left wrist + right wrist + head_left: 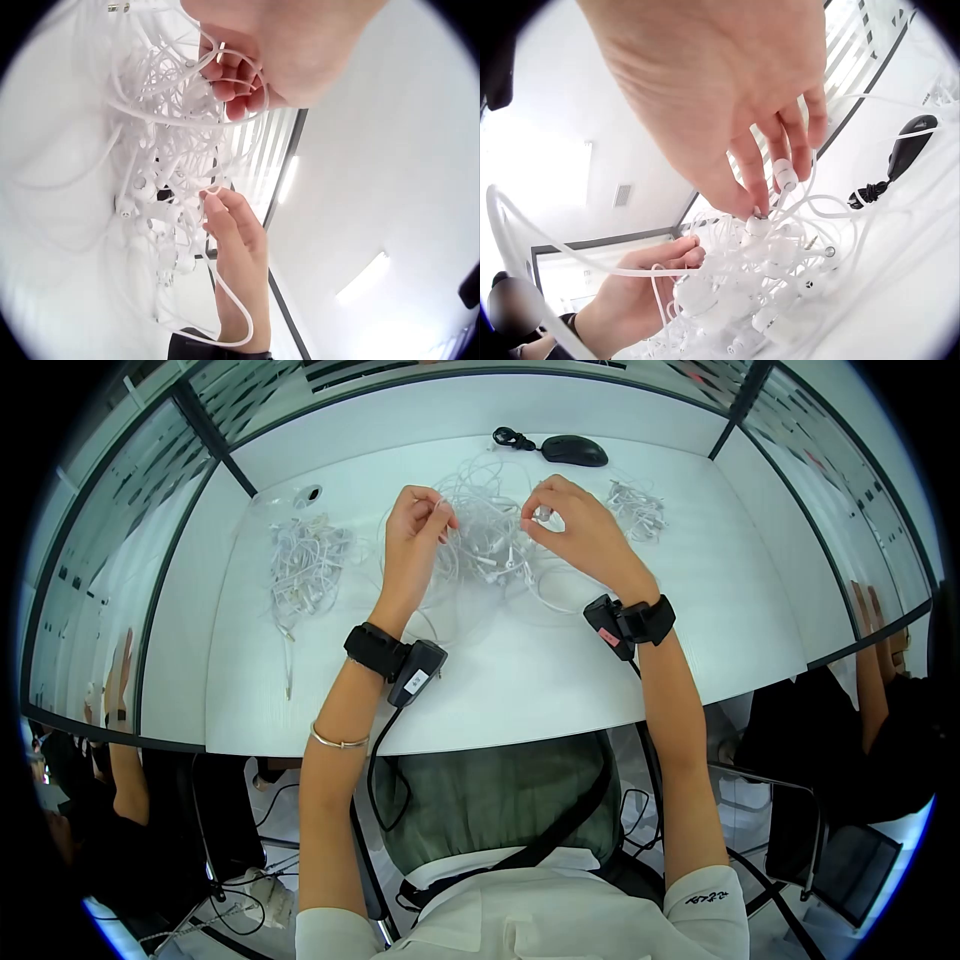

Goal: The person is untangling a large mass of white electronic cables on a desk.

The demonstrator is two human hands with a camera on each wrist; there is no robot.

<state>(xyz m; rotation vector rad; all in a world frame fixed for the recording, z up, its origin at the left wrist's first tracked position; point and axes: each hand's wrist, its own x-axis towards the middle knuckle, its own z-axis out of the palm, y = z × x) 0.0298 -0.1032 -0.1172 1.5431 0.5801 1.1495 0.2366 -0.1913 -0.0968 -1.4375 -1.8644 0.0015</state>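
Observation:
A tangled heap of white earphones (490,540) lies in the middle of the white table, between both hands. At its left side my left hand (412,540) has its fingers curled round a thin white cable (251,64), which loops past the fingertips in the left wrist view. My right hand (588,538) is at the heap's right side, thumb and index finger pinching part of an earphone. A white earbud (784,174) shows beside its other fingers in the right wrist view. More earbuds (696,294) and looping cables crowd just under both hands.
A looser pile of white cables (305,565) lies to the left, and a smaller white pile (637,510) to the right. Behind the heap is a black mouse (574,451) with its cord bundled. Low partition walls (480,410) enclose the table's back and sides.

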